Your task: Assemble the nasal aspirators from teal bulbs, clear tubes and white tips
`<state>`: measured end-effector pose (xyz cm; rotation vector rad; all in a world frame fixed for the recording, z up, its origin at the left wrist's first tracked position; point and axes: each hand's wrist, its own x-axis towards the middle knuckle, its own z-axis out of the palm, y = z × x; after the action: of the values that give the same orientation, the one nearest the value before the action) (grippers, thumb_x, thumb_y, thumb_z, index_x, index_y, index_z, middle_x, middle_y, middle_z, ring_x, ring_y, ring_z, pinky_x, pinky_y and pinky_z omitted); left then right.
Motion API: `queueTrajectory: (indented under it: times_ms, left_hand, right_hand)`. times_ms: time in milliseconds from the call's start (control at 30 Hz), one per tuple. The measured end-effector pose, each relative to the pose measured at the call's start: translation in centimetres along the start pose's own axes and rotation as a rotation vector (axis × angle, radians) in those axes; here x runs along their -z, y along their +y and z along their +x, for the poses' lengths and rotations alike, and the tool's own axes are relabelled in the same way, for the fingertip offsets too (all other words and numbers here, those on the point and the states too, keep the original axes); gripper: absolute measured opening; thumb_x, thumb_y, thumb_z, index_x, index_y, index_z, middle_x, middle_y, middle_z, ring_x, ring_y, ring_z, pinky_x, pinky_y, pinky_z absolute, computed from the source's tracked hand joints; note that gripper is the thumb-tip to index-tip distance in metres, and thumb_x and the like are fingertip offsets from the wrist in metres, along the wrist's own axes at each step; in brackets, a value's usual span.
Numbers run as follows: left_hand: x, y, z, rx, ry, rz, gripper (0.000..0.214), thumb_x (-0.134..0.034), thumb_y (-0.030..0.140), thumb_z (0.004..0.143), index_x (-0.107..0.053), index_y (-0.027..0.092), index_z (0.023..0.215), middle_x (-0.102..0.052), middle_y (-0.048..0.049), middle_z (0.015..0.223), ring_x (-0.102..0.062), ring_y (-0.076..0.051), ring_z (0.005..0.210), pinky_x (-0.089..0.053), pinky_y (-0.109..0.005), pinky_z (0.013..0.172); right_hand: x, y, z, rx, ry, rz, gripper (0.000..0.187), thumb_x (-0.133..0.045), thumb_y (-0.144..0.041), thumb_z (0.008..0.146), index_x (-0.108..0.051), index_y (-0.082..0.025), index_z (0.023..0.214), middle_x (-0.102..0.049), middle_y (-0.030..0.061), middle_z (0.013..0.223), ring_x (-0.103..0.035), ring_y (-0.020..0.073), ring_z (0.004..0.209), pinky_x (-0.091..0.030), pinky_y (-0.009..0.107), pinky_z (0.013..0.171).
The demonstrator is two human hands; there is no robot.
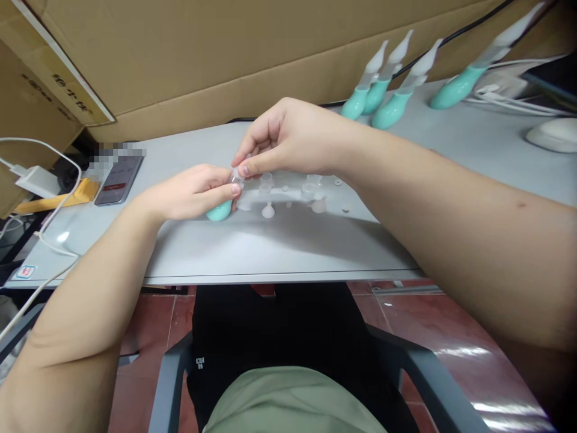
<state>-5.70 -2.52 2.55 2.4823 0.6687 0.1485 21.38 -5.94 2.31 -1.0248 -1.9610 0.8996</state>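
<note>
My left hand [193, 191] is closed round the teal bulb [219, 211] of a nasal aspirator, tilted near the table's middle. A clear collar [237, 178] shows at the bulb's upper end, between both hands. Thumb and fingers of my right hand [293, 135] pinch a small translucent piece [238, 171] at that collar; its exact shape is mostly hidden. Just right of the hands lie a clear cup [267, 182], a second clear cup [311, 185], a white nozzle tip [268, 210], another white nozzle tip [318, 205] and several tiny white discs [345, 210].
Several assembled teal aspirators [392, 111] stand at the back right against a cardboard wall [202, 54]. A white mouse [554, 135] and cables are at far right. On the left are a phone [119, 180], a yellow object [81, 192] and a white charger [39, 181] with its cord.
</note>
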Motion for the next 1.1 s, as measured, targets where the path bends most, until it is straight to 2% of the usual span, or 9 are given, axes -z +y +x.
queueTrajectory:
  times_ms: [133, 333, 467, 567, 667, 767, 900, 1000, 1100]
  left_hand:
    - [-0.1, 0.0, 0.1, -0.019, -0.001, -0.004, 0.052, -0.061, 0.064, 0.124, -0.085, 0.022, 0.103, -0.081, -0.0039, 0.091, -0.070, -0.021, 0.078, -0.056, -0.032, 0.076]
    - [-0.2, -0.5, 0.2, -0.036, 0.007, -0.001, 0.052, -0.060, 0.061, 0.125, -0.086, 0.021, 0.103, -0.081, -0.0046, 0.091, -0.070, -0.021, 0.078, -0.057, -0.031, 0.074]
    - [-0.2, -0.9, 0.2, -0.022, 0.021, -0.007, 0.057, -0.059, 0.065, 0.126, -0.087, 0.021, 0.103, -0.085, -0.0063, 0.094, -0.073, -0.021, 0.081, -0.059, -0.031, 0.076]
    - [-0.3, -1.0, 0.2, -0.020, 0.026, -0.009, 0.056, -0.059, 0.064, 0.125, -0.087, 0.021, 0.103, -0.086, -0.0063, 0.094, -0.074, -0.021, 0.080, -0.060, -0.031, 0.075]
    - [-0.4, -1.2, 0.3, 0.006, 0.050, -0.002, 0.055, -0.061, 0.064, 0.124, -0.087, 0.021, 0.101, -0.085, -0.0057, 0.090, -0.072, -0.020, 0.076, -0.057, -0.030, 0.071]
    - [-0.6, -1.4, 0.5, 0.025, 0.104, -0.003, 0.053, -0.065, 0.063, 0.120, -0.085, 0.021, 0.096, -0.081, -0.0039, 0.083, -0.067, -0.018, 0.072, -0.052, -0.029, 0.069]
    - [-0.8, -2.0, 0.7, 0.006, 0.169, -0.091, 0.052, -0.074, 0.068, 0.116, -0.083, 0.020, 0.096, -0.077, -0.0031, 0.081, -0.062, -0.017, 0.070, -0.048, -0.029, 0.066]
    - [-1.0, -2.7, 0.7, 0.014, 0.218, -0.167, 0.052, -0.084, 0.069, 0.111, -0.082, 0.020, 0.094, -0.077, -0.0047, 0.081, -0.062, -0.017, 0.070, -0.047, -0.031, 0.065]
    - [-1.2, -3.1, 0.6, 0.018, 0.265, -0.210, 0.043, -0.094, 0.060, 0.102, -0.080, 0.021, 0.089, -0.079, -0.0054, 0.081, -0.064, -0.018, 0.071, -0.048, -0.031, 0.064]
  right_hand:
    - [0.1, -0.2, -0.1, -0.041, -0.024, 0.018, 0.017, -0.108, -0.018, 0.099, -0.098, -0.029, 0.092, -0.090, 0.0025, 0.087, -0.082, 0.0243, 0.084, -0.063, 0.042, 0.082]
    - [-0.2, -1.0, 0.1, -0.052, -0.005, -0.101, 0.018, -0.102, -0.014, 0.101, -0.098, -0.028, 0.090, -0.090, 0.0039, 0.085, -0.079, 0.0253, 0.082, -0.055, 0.043, 0.075]
    - [-0.4, -1.8, -0.5, -0.101, -0.008, -0.088, 0.012, -0.101, -0.015, 0.102, -0.097, -0.025, 0.095, -0.090, 0.0051, 0.089, -0.080, 0.0277, 0.088, -0.059, 0.043, 0.084]
    - [-0.4, -1.5, -0.6, -0.079, -0.020, -0.035, 0.013, -0.099, -0.016, 0.105, -0.096, -0.025, 0.096, -0.091, 0.0063, 0.089, -0.080, 0.0274, 0.087, -0.062, 0.045, 0.086]
    - [-0.5, -0.7, -0.4, -0.016, -0.020, -0.049, 0.013, -0.096, -0.018, 0.106, -0.098, -0.027, 0.097, -0.091, 0.0049, 0.088, -0.077, 0.0244, 0.082, -0.060, 0.043, 0.079]
    - [-0.8, -0.8, -0.2, -0.004, 0.003, -0.096, 0.014, -0.096, -0.016, 0.103, -0.099, -0.028, 0.097, -0.088, 0.0027, 0.082, -0.078, 0.0239, 0.083, -0.059, 0.040, 0.076]
    - [-1.0, -2.2, -0.4, -0.111, 0.043, -0.112, 0.018, -0.094, -0.007, 0.106, -0.097, -0.024, 0.104, -0.088, 0.0015, 0.087, -0.082, 0.0238, 0.090, -0.064, 0.037, 0.084]
    - [-0.9, -2.9, -0.5, -0.146, 0.045, -0.130, 0.018, -0.097, -0.005, 0.108, -0.096, -0.022, 0.106, -0.085, -0.0001, 0.088, -0.076, 0.0202, 0.085, -0.057, 0.035, 0.082]
    - [-0.9, -3.0, -0.5, -0.151, 0.040, -0.172, 0.016, -0.098, -0.007, 0.109, -0.096, -0.021, 0.102, -0.082, -0.0012, 0.084, -0.070, 0.0182, 0.081, -0.050, 0.036, 0.079]
